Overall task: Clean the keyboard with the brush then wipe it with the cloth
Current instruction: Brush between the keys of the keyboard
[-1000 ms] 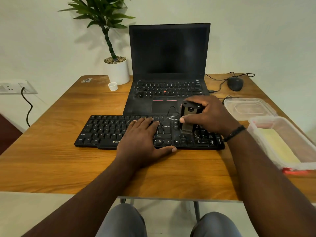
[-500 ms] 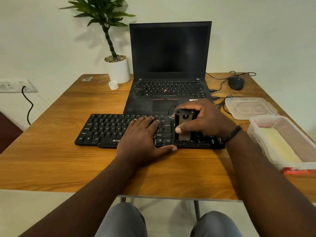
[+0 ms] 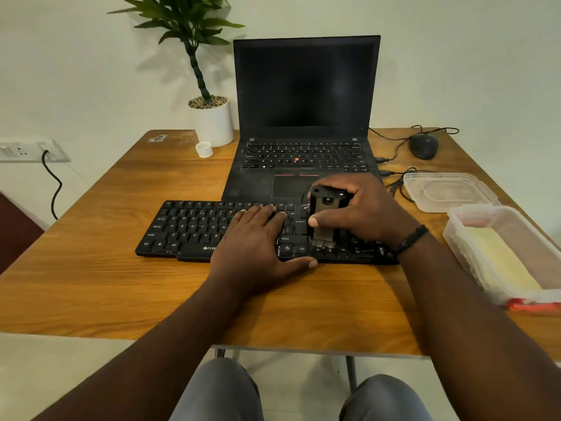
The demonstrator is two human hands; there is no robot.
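Wooden table (image 3: 91, 287), white wall behind: black keyboard (image 3: 194, 229) lies near the front edge. Brush (image 3: 325, 218), upright, bristles on the right-hand keys, gripped by right hand (image 3: 364, 211). Left hand (image 3: 261, 247) flat, fingers spread on the keys. Behind: open laptop (image 3: 306, 117). Right: clear container (image 3: 513, 256) holding yellow cloth (image 3: 501, 262).

laptop (image 3: 303, 123) just behind keyboard (image 3: 188, 229), bare table (image 3: 76, 268) left, tubs (image 3: 516, 253) right

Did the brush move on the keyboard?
Yes. The brush slid toward the keyboard's near edge, from its back rows to the arrow keys.
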